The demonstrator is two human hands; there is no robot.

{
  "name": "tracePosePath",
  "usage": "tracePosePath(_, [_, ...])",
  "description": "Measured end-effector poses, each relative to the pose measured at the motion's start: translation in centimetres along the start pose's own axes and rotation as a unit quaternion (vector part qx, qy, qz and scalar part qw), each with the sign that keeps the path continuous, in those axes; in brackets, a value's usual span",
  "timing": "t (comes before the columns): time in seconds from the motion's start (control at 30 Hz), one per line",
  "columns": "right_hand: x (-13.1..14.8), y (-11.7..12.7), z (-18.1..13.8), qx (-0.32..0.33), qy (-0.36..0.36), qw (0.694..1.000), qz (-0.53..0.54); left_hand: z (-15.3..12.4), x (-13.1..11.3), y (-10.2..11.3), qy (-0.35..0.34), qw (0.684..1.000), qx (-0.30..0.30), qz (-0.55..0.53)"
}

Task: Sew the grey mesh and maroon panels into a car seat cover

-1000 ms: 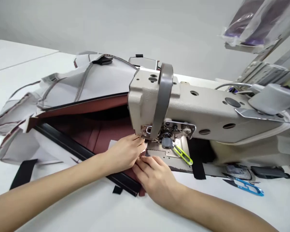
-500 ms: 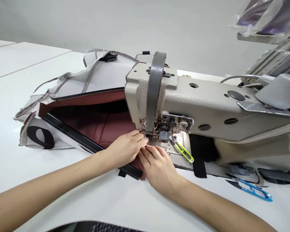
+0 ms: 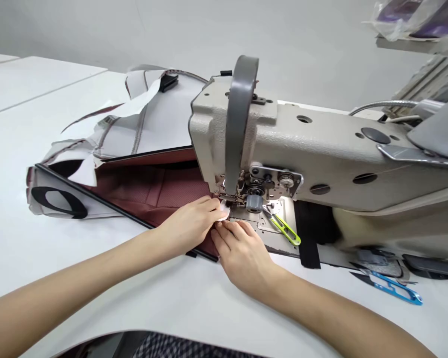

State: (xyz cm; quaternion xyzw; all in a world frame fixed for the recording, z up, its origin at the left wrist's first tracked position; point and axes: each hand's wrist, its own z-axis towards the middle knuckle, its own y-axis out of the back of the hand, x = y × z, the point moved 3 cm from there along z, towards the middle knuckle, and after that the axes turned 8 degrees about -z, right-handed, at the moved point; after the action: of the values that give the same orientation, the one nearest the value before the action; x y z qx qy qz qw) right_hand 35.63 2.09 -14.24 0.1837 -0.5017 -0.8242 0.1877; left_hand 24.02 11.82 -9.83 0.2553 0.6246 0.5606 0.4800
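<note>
Maroon-and-white fabric piece (image 3: 141, 186), black-edged

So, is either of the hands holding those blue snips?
No, the blue snips lie on the white tabletop, apart from both the left hand and the right hand.

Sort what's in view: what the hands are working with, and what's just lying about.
In use:
- left hand
- right hand
- maroon-and-white piece, at both hands
- sewing machine

Seemingly just lying about:
- yellow-green snips
- blue snips
- plastic-wrapped purple bundle
</note>
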Motion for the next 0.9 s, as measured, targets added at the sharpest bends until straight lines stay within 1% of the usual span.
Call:
tracePosePath(0.07, [0.0, -0.3, 0.1, 0.01, -0.008, 1.0, 0.001, 0.2, -0.2, -0.2, -0.019, 1.0, 0.018, 0.018])
tracePosePath(0.17, [-0.5, -0.6, 0.5, 0.026, -0.028, 0.999, 0.01, 0.9, -0.2, -0.4, -0.032, 0.998, 0.028, 0.053])
tracePosePath(0.23, [-1.1, -0.5, 0.6, 0.026, -0.043, 0.998, 0.031, 1.4, 0.0, -0.3, -0.026, 0.997, 0.046, 0.063])
tracePosePath(0.27, [-1.4, -0.3, 0.6, 0.024, -0.038, 0.997, 0.055, 1.6, 0.2, -0.2, -0.015, 0.996, 0.06, 0.06])
tracePosePath(0.3, [-1.5, 0.0, 0.5, 0.023, -0.018, 0.996, 0.088, 1.8, 0.5, -0.1, -0.002, 0.996, 0.074, 0.053])
tracePosePath(0.37, [-1.3, 0.8, 0.3, 0.028, 0.042, 0.986, 0.158, 1.8, 1.1, 0.4, 0.02, 0.995, 0.09, 0.03])
tracePosePath(0.43, [-0.4, 1.5, 0.2, 0.049, 0.093, 0.977, 0.188, 1.6, 1.5, 1.0, 0.02, 0.997, 0.079, 0.006])
tracePosePath(0.47, [0.2, 1.6, 0.2, 0.068, 0.1, 0.976, 0.183, 1.5, 1.6, 1.3, 0.013, 0.998, 0.069, -0.002])
tracePosePath(0.53, [1.6, 1.7, 0.6, 0.116, 0.083, 0.977, 0.157, 1.1, 1.5, 1.4, -0.005, 0.998, 0.059, -0.006])
tracePosePath(0.63, [3.7, 1.2, 1.5, 0.167, 0.037, 0.977, 0.125, 0.5, 0.8, 0.6, -0.023, 0.997, 0.069, 0.019])
tracePosePath(0.73, [4.8, 0.6, 2.1, 0.173, 0.017, 0.978, 0.115, 0.0, 0.2, -0.3, -0.031, 0.998, 0.053, 0.033])
tracePosePath(0.9, [4.9, 0.1, 2.0, 0.168, 0.002, 0.978, 0.121, -0.4, 0.2, -1.3, -0.025, 0.999, 0.038, 0.03])
